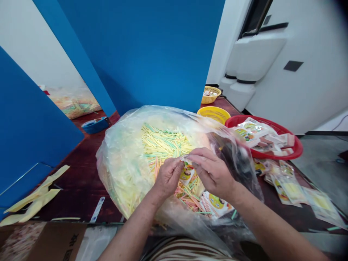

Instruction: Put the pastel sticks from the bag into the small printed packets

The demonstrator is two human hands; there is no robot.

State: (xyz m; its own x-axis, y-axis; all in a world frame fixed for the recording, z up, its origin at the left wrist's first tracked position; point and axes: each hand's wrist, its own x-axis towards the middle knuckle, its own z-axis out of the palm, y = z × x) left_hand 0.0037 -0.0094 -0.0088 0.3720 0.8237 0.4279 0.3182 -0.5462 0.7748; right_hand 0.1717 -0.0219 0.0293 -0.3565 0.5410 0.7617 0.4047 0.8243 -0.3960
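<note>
Over a large clear plastic bag (119, 145) full of thin pastel sticks (165, 143), both of my hands meet at a small printed packet (187, 173). My left hand (169, 177) pinches the packet's upper edge between thumb and fingers. On the other side, my right hand (213, 171) has its fingers closed on the same edge, and the packet hangs below. Yellow and green sticks lie at the far side of the bag, pink and orange ones nearer. Below my right hand rests a stack of printed packets (216, 204). Whether the held packet contains anything is hidden.
A red basket (296, 150) of packets stands at the right, with yellow baskets (214, 113) behind it. Flat filled packets (292, 188) lie on the dark table (81, 185). At left are pale strips (35, 199) and a blue tape dispenser (95, 125). Blue panels (152, 54) rise behind.
</note>
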